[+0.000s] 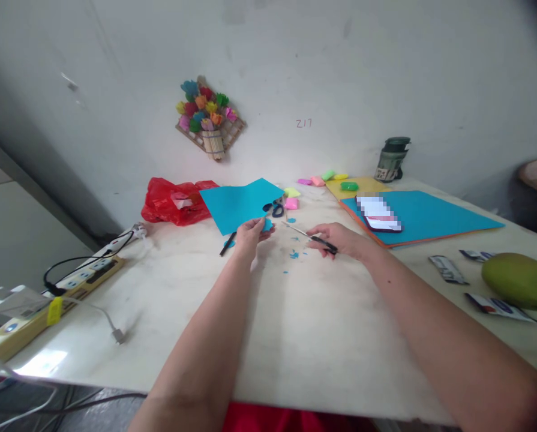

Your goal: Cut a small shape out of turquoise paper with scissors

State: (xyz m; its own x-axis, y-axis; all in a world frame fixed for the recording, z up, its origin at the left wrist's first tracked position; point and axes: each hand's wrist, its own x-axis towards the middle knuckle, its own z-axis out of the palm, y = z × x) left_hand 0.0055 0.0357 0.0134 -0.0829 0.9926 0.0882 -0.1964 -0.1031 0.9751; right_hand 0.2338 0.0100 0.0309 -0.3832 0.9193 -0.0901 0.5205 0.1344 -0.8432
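Note:
Between the thumb and fingers of my left hand [251, 234] is a small cut piece of blue paper [267, 225]. My right hand [332, 239] grips a pair of scissors [318, 240] by the dark handle, blades pointing left toward that piece but apart from it. Small blue paper scraps [294, 255] lie on the table between and below the hands. Just beyond my left hand lies a large blue sheet [239, 207], and a second pair of scissors [277, 210] with dark handles is by its right corner. A black pen [227, 244] lies left of my left hand.
A red plastic bag [173, 204] is at the back left, a power strip [88, 273] along the left edge. Right are stacked coloured sheets [439, 216] under a phone [379, 213], a bottle [392, 159], a mango [520, 281] and small packets [448, 269]. Clay packs [317, 180] lie by the wall.

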